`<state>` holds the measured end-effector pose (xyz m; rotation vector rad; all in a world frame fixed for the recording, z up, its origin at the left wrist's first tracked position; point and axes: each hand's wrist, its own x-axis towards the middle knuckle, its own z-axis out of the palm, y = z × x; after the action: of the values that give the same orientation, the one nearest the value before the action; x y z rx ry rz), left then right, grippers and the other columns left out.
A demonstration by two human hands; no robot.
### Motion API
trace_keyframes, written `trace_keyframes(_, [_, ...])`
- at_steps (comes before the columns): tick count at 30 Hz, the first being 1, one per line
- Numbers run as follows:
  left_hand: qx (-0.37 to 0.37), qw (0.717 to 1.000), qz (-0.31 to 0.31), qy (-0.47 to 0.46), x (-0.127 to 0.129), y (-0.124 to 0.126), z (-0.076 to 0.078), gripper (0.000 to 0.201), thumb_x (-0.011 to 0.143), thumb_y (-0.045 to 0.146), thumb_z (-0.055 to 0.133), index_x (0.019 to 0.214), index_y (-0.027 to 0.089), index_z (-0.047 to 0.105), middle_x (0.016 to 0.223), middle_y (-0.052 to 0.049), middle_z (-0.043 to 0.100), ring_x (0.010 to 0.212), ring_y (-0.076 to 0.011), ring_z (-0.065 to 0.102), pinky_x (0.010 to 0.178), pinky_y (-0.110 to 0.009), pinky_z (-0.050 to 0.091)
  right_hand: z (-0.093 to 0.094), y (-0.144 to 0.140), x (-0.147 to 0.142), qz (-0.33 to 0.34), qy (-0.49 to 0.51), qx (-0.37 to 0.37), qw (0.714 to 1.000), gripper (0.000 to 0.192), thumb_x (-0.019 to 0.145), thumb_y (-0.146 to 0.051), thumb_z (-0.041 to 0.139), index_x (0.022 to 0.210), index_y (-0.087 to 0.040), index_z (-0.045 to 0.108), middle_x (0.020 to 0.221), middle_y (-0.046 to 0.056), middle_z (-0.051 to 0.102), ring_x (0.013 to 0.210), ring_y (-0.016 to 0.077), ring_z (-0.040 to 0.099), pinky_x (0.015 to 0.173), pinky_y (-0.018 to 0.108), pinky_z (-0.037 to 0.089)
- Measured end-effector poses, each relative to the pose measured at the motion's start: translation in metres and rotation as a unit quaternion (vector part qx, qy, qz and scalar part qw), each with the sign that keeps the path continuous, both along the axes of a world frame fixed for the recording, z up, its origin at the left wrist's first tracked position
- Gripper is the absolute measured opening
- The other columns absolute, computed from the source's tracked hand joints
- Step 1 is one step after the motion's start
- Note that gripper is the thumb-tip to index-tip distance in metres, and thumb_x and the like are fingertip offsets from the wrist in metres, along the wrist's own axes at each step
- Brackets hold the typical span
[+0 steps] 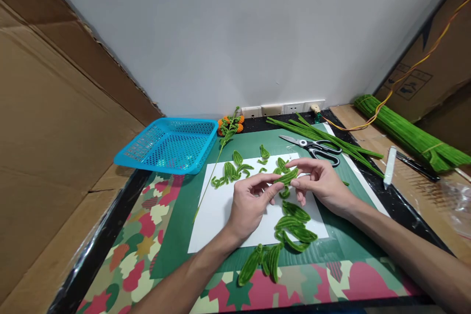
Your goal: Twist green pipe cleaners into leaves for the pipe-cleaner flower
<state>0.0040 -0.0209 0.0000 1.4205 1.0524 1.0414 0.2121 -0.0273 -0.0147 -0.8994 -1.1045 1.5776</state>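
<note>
A fuzzy green chenille leaf (286, 176) is seen at centre frame; glossy perforated plastic forms the blue basket (169, 146); smooth matt paper (217, 216) lies beneath.

Over the white sheet (221, 216), the left hand (250, 203) and right hand (322, 181) pinch the two ends of a green chenille leaf (286, 176) between their fingertips. More finished leaves (294, 228) lie on the sheet's near edge, smaller ones (235, 169) on its far edge. Scissors (312, 147) rest just beyond the sheet, a blue basket (169, 144) beyond its left corner.
</note>
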Motion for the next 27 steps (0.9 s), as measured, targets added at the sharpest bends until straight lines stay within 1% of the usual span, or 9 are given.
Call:
trace_keyframes(3, [-0.033,0.999,0.001,-0.021,-0.001,0.001,0.000,0.032,0.083,0.042,0.086,0.101,0.015,0.083,0.071,-0.005,0.074,0.049,-0.0111,0.058,0.039,-0.019,0.044,0.001,-0.003,0.001,-0.040,-0.062,0.071,0.995,0.040,0.082,-0.037,0.090,0.117,-0.021,0.078,0.066,-0.001,0.072,0.046,0.0153,0.066,0.046,0.028,0.058])
trace_keyframes(5, [-0.057,0.997,-0.005,-0.045,-0.001,0.002,0.000,0.034,0.083,0.042,0.086,0.101,0.014,0.081,0.066,-0.003,0.071,0.045,-0.0089,0.054,0.037,-0.018,0.041,0.002,-0.006,0.002,-0.086,-0.129,0.155,0.976,0.029,0.088,-0.036,0.084,0.113,-0.023,0.081,0.080,0.003,0.076,0.050,0.0146,0.066,0.049,0.030,0.058])
trace_keyframes(8, [-0.089,0.992,-0.023,-0.086,-0.001,0.003,0.001,0.036,0.084,0.043,0.086,0.105,0.014,0.080,0.065,-0.001,0.068,0.043,-0.0073,0.051,0.036,-0.017,0.039,0.005,-0.010,0.003,-0.145,-0.246,0.286,0.915,0.018,0.095,-0.031,0.075,0.111,-0.026,0.082,0.097,0.007,0.078,0.066,0.0172,0.070,0.059,0.032,0.061])
trace_keyframes(10, [-0.097,0.990,-0.038,-0.096,0.001,0.001,0.002,0.038,0.086,0.045,0.084,0.108,0.014,0.080,0.067,-0.001,0.068,0.044,-0.0073,0.051,0.036,-0.017,0.039,0.007,-0.012,0.004,-0.166,-0.305,0.337,0.875,0.016,0.097,-0.029,0.070,0.109,-0.026,0.082,0.098,0.008,0.078,0.076,0.0205,0.072,0.065,0.033,0.061])
trace_keyframes(13, [-0.077,0.995,-0.045,-0.049,0.003,-0.001,0.001,0.039,0.089,0.045,0.080,0.114,0.014,0.079,0.072,-0.003,0.071,0.047,-0.0088,0.054,0.040,-0.019,0.042,0.005,-0.013,0.004,-0.183,-0.367,0.371,0.834,0.016,0.101,-0.025,0.064,0.106,-0.023,0.080,0.091,0.008,0.076,0.073,0.0200,0.071,0.064,0.032,0.059])
trace_keyframes(17, [0.017,0.996,-0.023,0.089,0.002,-0.004,-0.003,0.030,0.095,0.042,0.074,0.109,0.016,0.080,0.082,-0.005,0.076,0.058,-0.0121,0.060,0.055,-0.023,0.048,0.001,-0.013,0.003,-0.174,-0.442,0.398,0.785,0.017,0.103,-0.025,0.060,0.098,-0.020,0.075,0.075,0.005,0.070,0.055,0.0143,0.060,0.054,0.028,0.047])
trace_keyframes(20, [0.054,0.988,-0.036,0.143,0.001,-0.004,-0.004,0.029,0.101,0.041,0.065,0.093,0.016,0.078,0.079,-0.003,0.074,0.061,-0.0127,0.057,0.059,-0.024,0.043,0.000,-0.013,0.001,-0.161,-0.462,0.413,0.768,0.017,0.104,-0.027,0.060,0.094,-0.020,0.072,0.072,0.003,0.066,0.053,0.0125,0.057,0.052,0.026,0.042])
trace_keyframes(23, [0.050,0.986,-0.063,0.148,0.001,-0.005,-0.002,0.033,0.103,0.042,0.061,0.086,0.017,0.074,0.073,-0.001,0.069,0.060,-0.0120,0.051,0.058,-0.024,0.038,0.001,-0.013,0.000,-0.163,-0.453,0.424,0.767,0.015,0.105,-0.026,0.059,0.094,-0.019,0.067,0.072,0.002,0.062,0.054,0.0122,0.055,0.053,0.026,0.040])
trace_keyframes(27, [0.026,0.979,-0.095,0.180,0.002,-0.006,-0.002,0.042,0.104,0.046,0.057,0.073,0.018,0.061,0.061,0.004,0.052,0.057,-0.0115,0.044,0.056,-0.025,0.032,0.000,-0.014,-0.002,-0.170,-0.444,0.423,0.772,0.016,0.104,-0.023,0.058,0.089,-0.019,0.062,0.068,-0.002,0.054,0.055,0.0123,0.050,0.055,0.026,0.037])
